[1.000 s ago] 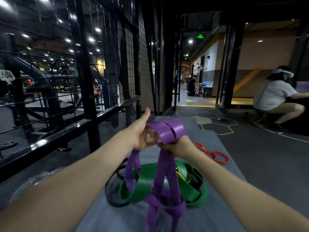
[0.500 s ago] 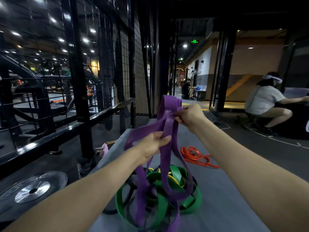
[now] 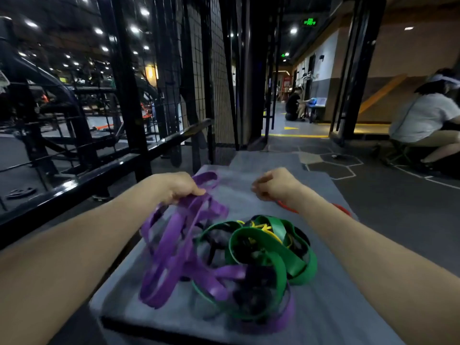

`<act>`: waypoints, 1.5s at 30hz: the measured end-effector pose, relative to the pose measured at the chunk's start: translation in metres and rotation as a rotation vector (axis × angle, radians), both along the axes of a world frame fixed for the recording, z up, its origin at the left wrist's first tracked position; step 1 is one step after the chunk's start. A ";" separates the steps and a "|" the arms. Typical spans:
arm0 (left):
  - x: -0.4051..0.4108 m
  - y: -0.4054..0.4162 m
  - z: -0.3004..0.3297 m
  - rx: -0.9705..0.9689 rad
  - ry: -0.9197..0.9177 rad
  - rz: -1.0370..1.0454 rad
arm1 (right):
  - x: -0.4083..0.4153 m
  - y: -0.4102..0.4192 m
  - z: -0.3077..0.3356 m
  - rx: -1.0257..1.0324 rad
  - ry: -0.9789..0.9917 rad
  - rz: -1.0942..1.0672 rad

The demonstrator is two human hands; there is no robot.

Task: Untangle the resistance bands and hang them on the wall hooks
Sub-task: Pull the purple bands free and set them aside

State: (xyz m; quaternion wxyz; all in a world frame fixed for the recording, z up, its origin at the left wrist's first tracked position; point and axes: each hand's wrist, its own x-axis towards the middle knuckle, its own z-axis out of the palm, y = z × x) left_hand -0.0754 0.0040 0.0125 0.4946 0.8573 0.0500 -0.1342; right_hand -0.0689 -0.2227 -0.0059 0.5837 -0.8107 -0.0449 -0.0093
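Note:
A tangle of resistance bands lies on a grey mat. My left hand grips several loops of a wide purple band, which droops down to the mat at the left of the pile. A green band coils through the pile's middle and right, with a thin yellow band and dark bands tangled inside it. My right hand hovers above the mat with curled fingers and holds nothing. A red band lies on the mat behind my right forearm. No wall hooks are visible.
A black steel rail and a mesh cage wall run along the left. A person in a white shirt sits at the right, and another person kneels down the corridor. A weight plate lies on the floor at far left.
My right hand has let go of the purple band. My left hand has carried the band down and to the left, from raised in front of me to low over the mat.

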 end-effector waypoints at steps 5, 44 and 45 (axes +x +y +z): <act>0.002 0.022 -0.060 0.206 -0.090 0.045 | -0.006 0.005 -0.065 -0.539 -0.015 0.124; 0.002 0.053 -0.012 -0.112 -0.533 0.146 | 0.010 0.099 0.015 0.260 -0.058 0.084; 0.012 0.051 0.002 -0.085 -0.550 0.126 | 0.018 0.101 0.026 0.272 -0.087 0.063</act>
